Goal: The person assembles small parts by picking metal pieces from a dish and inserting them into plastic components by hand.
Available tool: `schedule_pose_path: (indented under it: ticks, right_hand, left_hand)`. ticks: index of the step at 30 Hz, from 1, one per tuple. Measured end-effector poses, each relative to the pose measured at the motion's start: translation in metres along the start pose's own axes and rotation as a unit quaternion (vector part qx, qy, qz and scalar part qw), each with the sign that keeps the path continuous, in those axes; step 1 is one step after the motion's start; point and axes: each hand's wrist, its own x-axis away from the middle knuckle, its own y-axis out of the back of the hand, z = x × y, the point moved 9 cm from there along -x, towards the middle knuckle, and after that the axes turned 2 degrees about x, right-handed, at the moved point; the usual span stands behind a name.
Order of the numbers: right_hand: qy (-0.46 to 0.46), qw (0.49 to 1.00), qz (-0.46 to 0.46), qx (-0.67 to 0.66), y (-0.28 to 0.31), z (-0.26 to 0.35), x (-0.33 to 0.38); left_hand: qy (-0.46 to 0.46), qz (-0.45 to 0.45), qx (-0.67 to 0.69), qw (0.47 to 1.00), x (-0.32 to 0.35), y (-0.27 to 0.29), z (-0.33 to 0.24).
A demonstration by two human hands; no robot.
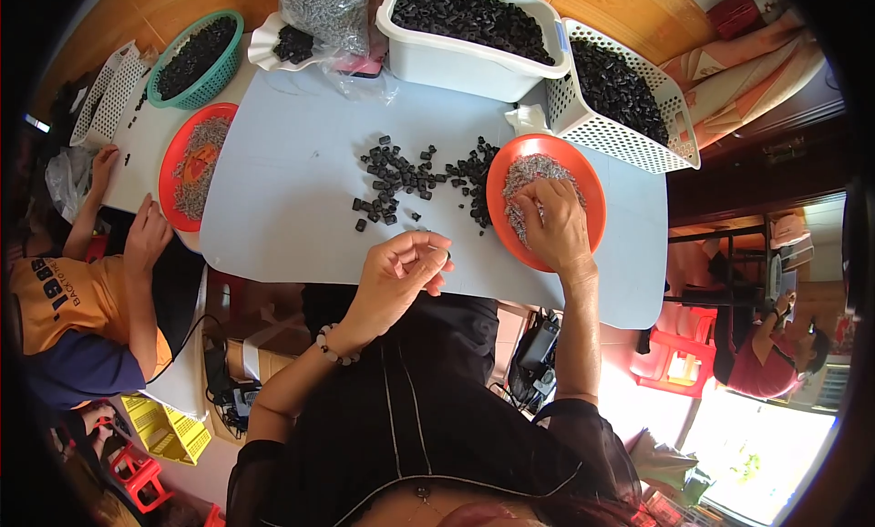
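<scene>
My left hand [401, 279], a beaded bracelet on its wrist, is raised over the table's near edge. Its thumb and fingers pinch a small black plastic part [447, 255], which is mostly hidden. At the right, my right hand [558, 226] reaches into an orange-red plate [592, 185] heaped with small grey metal pieces [538, 167] that look like screws. The fingers of that hand are drawn together among the pieces; whatever is between them is hidden. Loose black plastic parts [392, 176] lie scattered left of the plate, with a second cluster [474, 176] against its rim.
A white tub [465, 67] and a white perforated basket [583, 117], both full of black parts, stand at the back. Beside them is a clear bag [324, 16] of grey pieces. At the left, a co-worker's hands [146, 240] are near another orange-red plate [173, 194] and a green basket [228, 62].
</scene>
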Motion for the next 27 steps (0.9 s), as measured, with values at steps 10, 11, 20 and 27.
schedule_pose_path:
  ticks: [10, 11, 20, 27]
  right_hand:
    - [0.049, 0.998, 0.042, 0.01, -0.01, 0.013, 0.0]
    - [0.049, 0.998, 0.042, 0.009, -0.01, 0.012, -0.001]
    - [-0.225, 0.873, 0.052, -0.43, -0.01, -0.034, 0.01]
    - [-0.244, 0.767, 0.026, -0.592, -0.016, -0.034, 0.025]
  left_hand:
    - [0.016, 0.04, -0.031, 0.999, -0.005, -0.01, 0.014]
    - [0.014, 0.042, -0.029, 0.999, -0.005, -0.012, 0.013]
    - [-0.048, 0.066, -0.086, 0.993, -0.057, -0.043, -0.005]
    - [-0.131, 0.075, -0.177, 0.973, -0.084, -0.085, -0.017]
